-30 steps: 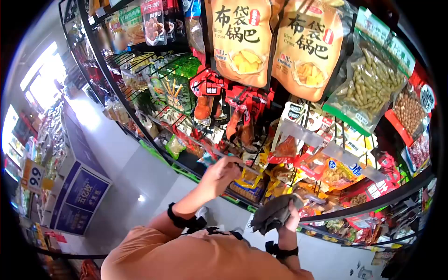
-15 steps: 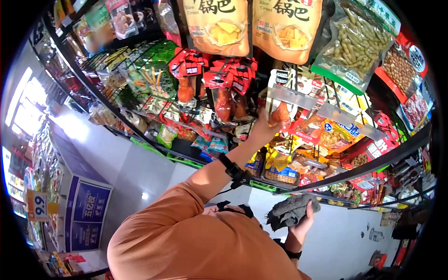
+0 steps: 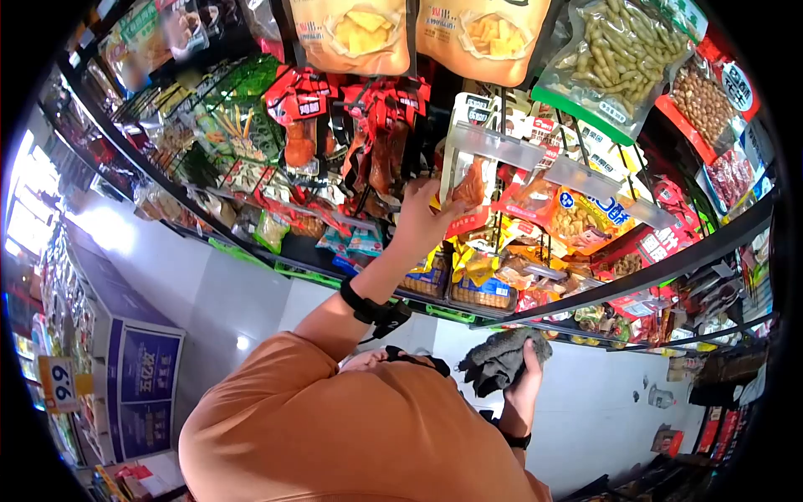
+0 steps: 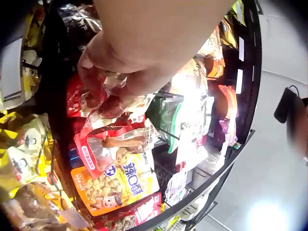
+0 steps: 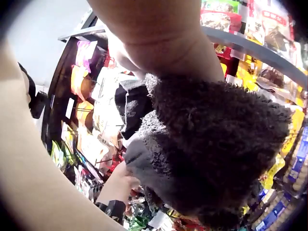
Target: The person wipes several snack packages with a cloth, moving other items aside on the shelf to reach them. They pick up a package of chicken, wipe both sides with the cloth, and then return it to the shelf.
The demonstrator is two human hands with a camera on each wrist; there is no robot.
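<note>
My left hand (image 3: 427, 213) reaches up to the snack rack and pinches a hanging red and clear packet (image 3: 470, 186) with a brown meat snack inside. In the left wrist view the fingers (image 4: 96, 72) curl round the top of this packet (image 4: 103, 103), above an orange snack bag (image 4: 115, 183). My right hand (image 3: 529, 376) stays low by my chest, gripping a bunched dark grey cloth (image 3: 498, 361). That fuzzy cloth (image 5: 211, 144) fills the right wrist view, where my left hand (image 5: 118, 185) shows small below it.
Rice crust bags (image 3: 351, 33) and a green bean bag (image 3: 611, 58) hang across the top. Small baskets of snacks (image 3: 481, 294) sit on the shelf rail (image 3: 669, 268). A pale floor (image 3: 242, 301) and a blue display stand (image 3: 142, 368) lie to the left.
My left hand has risen from the lower shelf to the hanging packets and taken hold of one. The right hand has dropped slightly, still holding the cloth.
</note>
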